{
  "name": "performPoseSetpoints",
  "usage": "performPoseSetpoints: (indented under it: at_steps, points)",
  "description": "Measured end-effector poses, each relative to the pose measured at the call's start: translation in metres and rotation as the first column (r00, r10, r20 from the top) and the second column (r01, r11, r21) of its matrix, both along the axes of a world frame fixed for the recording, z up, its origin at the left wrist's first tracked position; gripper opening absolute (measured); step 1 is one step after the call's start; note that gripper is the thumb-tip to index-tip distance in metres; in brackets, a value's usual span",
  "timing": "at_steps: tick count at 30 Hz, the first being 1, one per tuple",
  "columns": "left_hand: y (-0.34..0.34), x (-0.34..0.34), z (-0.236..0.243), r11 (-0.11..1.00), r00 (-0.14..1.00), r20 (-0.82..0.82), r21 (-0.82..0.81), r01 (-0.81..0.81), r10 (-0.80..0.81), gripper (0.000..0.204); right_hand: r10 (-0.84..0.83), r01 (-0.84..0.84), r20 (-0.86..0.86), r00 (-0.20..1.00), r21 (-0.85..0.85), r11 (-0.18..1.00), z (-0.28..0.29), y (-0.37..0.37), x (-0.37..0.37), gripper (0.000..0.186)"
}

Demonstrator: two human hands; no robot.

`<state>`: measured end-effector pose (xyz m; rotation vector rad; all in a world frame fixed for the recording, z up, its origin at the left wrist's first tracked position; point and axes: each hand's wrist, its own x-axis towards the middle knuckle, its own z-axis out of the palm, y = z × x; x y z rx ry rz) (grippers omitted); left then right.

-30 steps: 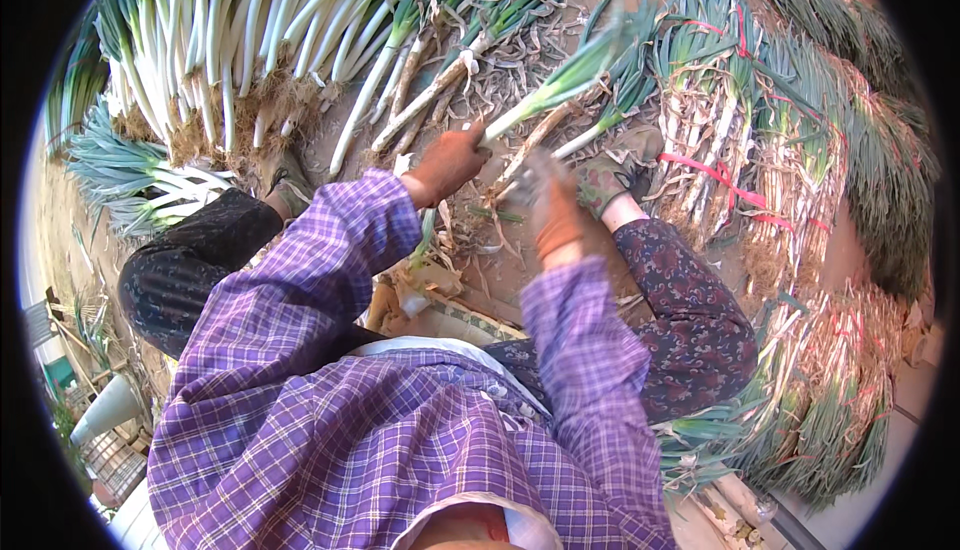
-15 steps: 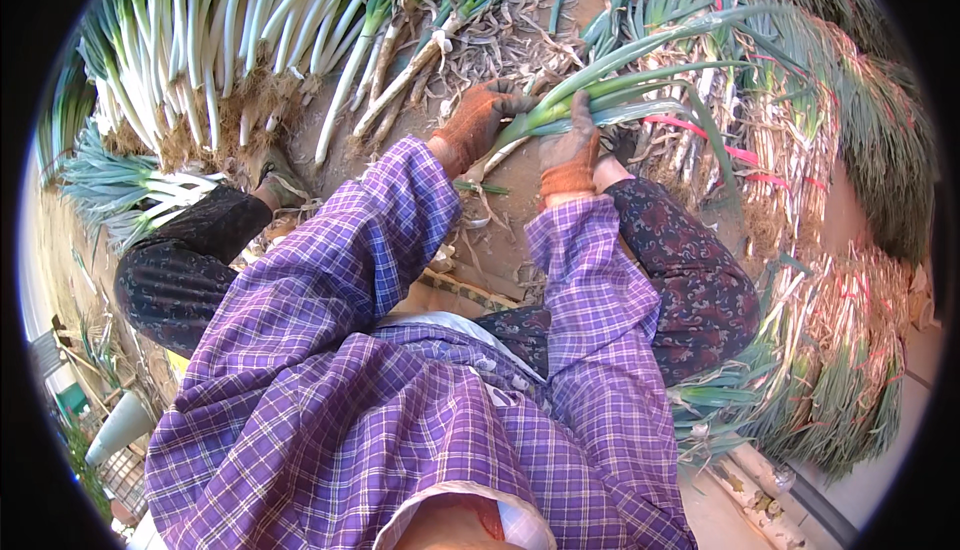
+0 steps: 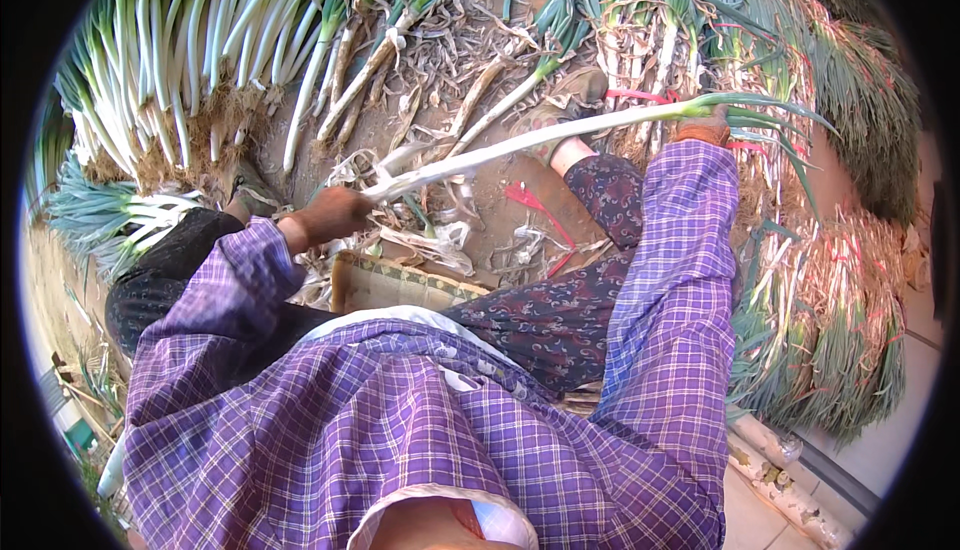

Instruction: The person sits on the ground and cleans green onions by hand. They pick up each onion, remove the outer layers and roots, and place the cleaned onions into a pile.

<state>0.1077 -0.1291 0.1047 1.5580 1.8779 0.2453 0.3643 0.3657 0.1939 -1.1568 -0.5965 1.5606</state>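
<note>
A long green onion (image 3: 540, 138) with a white stalk stretches slantwise across the view between my hands. My left hand (image 3: 335, 215), slightly blurred, is closed round its root end, low on the left. Higher up on the right, my right hand (image 3: 706, 130), in an orange-brown work glove, grips it where the green leaves begin; the leaves fan out beyond that hand. Under the stalk, dry peeled skins (image 3: 445, 235) litter the ground. Another onion (image 3: 510, 100), with a browned lower end, lies on the ground just beyond the held one.
Clean white-stalked onions (image 3: 185, 60) stand massed at the far left, roots toward me. Bundles bound with red ties (image 3: 650, 50) lie at the far right, and more bundles (image 3: 830, 320) at the near right. A red strip (image 3: 540, 212) and a low seat (image 3: 400, 285) are between my legs.
My hands have moved apart, the left down and left to the root end, the right outward to the leaves. The onion now spans the gap with its white stalk exposed.
</note>
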Motion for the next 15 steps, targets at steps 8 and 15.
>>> performPoseSetpoints:
  at_steps: [8,15]
  points:
    - [-0.007,-0.076,-0.017,0.864,0.749,0.444,-0.354,-0.357,0.491,0.025,0.219,-0.221,0.094,0.971,0.013,0.975,-0.088,0.014,-0.002,0.049]
    - [0.101,-0.004,0.052,0.940,0.990,0.001,0.313,-0.136,0.143,0.047,0.257,-0.260,0.053,0.965,0.060,0.964,0.029,-0.057,-0.099,0.039]
